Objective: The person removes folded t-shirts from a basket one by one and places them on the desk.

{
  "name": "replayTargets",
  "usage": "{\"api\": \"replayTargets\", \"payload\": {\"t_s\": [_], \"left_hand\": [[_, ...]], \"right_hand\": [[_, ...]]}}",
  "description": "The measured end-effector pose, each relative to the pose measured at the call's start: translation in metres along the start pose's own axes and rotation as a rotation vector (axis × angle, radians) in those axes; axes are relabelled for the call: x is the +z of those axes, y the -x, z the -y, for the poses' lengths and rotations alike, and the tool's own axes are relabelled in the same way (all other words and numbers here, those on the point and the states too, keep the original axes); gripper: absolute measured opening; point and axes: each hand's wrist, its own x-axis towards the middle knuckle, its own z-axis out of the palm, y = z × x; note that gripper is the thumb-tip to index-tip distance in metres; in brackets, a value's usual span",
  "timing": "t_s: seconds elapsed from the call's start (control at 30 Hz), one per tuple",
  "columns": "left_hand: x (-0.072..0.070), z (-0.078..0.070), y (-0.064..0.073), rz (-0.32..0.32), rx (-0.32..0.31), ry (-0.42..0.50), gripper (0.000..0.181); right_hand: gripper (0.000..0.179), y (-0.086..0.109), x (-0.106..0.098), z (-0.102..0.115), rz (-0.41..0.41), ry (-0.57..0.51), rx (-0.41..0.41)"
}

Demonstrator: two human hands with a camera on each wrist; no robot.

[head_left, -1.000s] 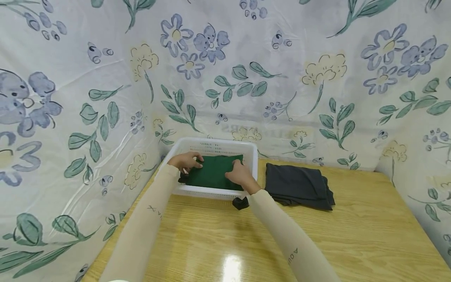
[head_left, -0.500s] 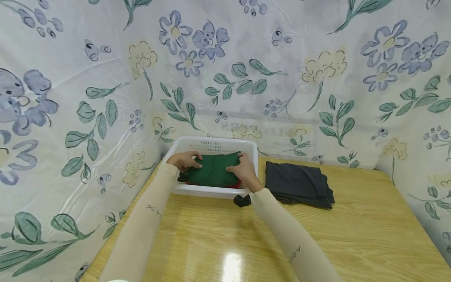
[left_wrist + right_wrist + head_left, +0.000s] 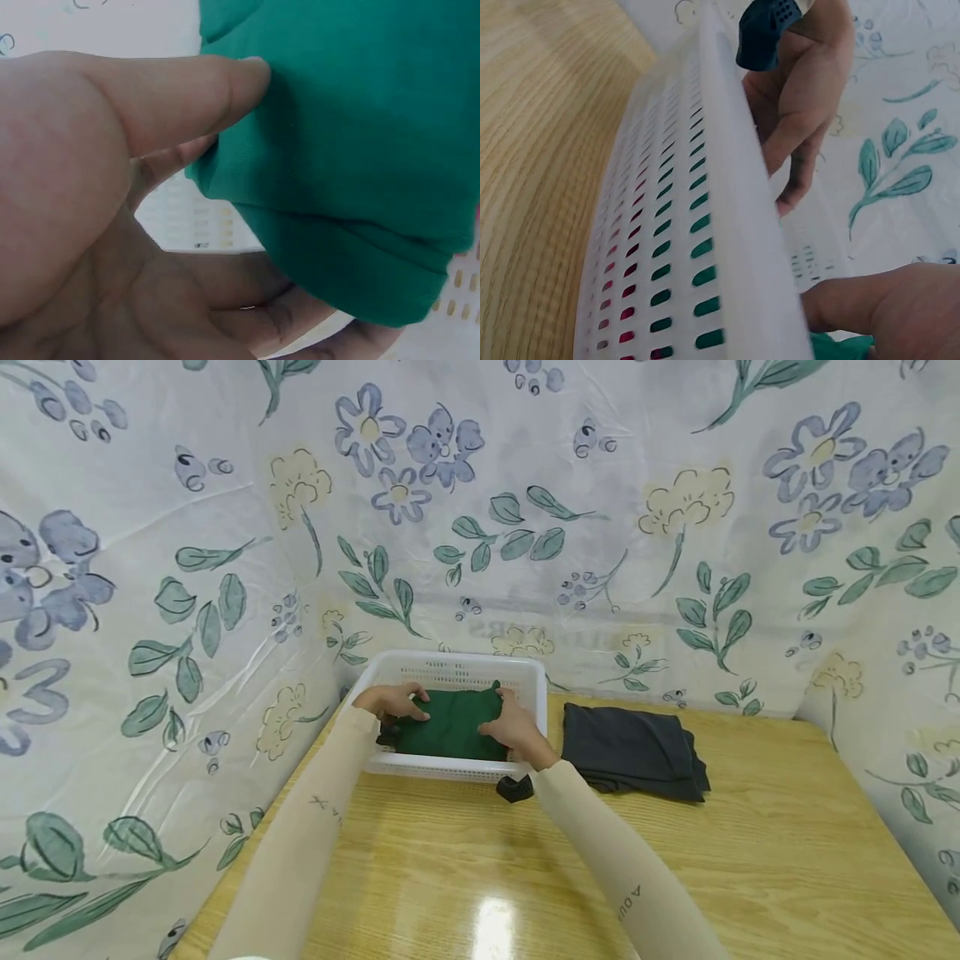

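Note:
A folded green cloth [image 3: 450, 727] lies inside the white perforated basket [image 3: 442, 766]. My left hand [image 3: 392, 700] holds its left end, thumb on top; in the left wrist view, fingers reach below the cloth [image 3: 360, 142]. At the right end my right hand [image 3: 516, 727] grips the cloth near its far corner, where a bit of fabric sticks up. In the right wrist view the basket wall [image 3: 739, 225] hides most of the cloth and part of this hand. Red fabric shows through the wall's slots, lower than the green.
A folded dark grey garment [image 3: 630, 752] lies on the wooden table [image 3: 765, 827] just right of the basket. Flower-printed sheeting [image 3: 510, 577] rises behind and on both sides. A small black device [image 3: 514, 789] sits at my right wrist, in front of the basket.
My right hand shifts slightly outward and draws the cloth's far right corner up and inward. Red fabric shows briefly under the cloth's near edge, then is covered again. The left hand stays in place.

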Motion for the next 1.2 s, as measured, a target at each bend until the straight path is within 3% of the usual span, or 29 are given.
{"api": "replayTargets", "payload": {"t_s": [0.2,0.43,0.6,0.83,1.0,1.2], "left_hand": [[0.003,-0.004,0.006,-0.036,0.011,-0.068,0.046],[0.0,-0.017,0.011,-0.031,0.003,-0.127,0.045],[-0.002,-0.019,0.01,-0.028,0.006,-0.061,0.042],[-0.005,-0.01,0.007,-0.034,0.032,0.027,0.048],[-0.007,-0.003,0.01,-0.054,0.06,0.051,0.046],[-0.007,0.004,0.016,-0.07,0.095,0.168,0.047]], "right_hand": [[0.087,0.001,0.0,-0.003,-0.042,-0.014,-0.09],[0.071,0.003,-0.002,-0.002,-0.067,-0.056,-0.085],[0.063,0.003,-0.003,-0.002,-0.054,-0.037,-0.1],[0.043,0.003,-0.005,-0.003,-0.041,-0.002,-0.156],[0.037,0.005,-0.007,-0.002,-0.063,0.033,-0.212],[0.034,0.009,-0.012,-0.001,-0.113,0.126,-0.298]]}}
